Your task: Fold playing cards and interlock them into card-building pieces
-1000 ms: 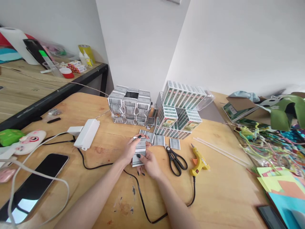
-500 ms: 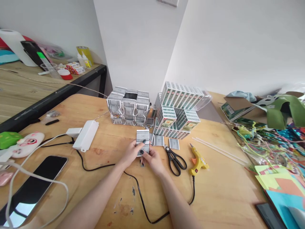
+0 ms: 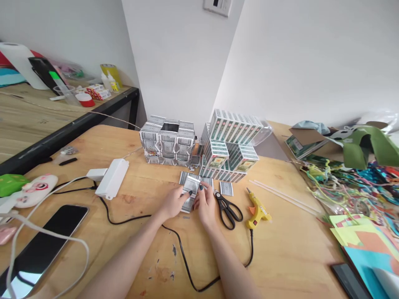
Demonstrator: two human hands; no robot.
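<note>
A playing card with a grey patterned back is held above the table between both hands. My left hand pinches its left side, thumb on top. At its upper right edge, my right hand closes its fingers on the card, where a pale strip along the top looks folded. Just beyond lie more patterned cards, partly hidden by the held one. Black-handled scissors rest right of my right hand, and a yellow glue gun lies farther right.
Behind the hands stand a structure built of folded cards and stacked card boxes. Clear glue sticks lie to the right. A black cable runs under the forearms. A white power box and phone occupy the left.
The card has tilted, and a pale folded-looking strip now shows at its top. My right hand has moved up from its lower edge to the upper right edge.
</note>
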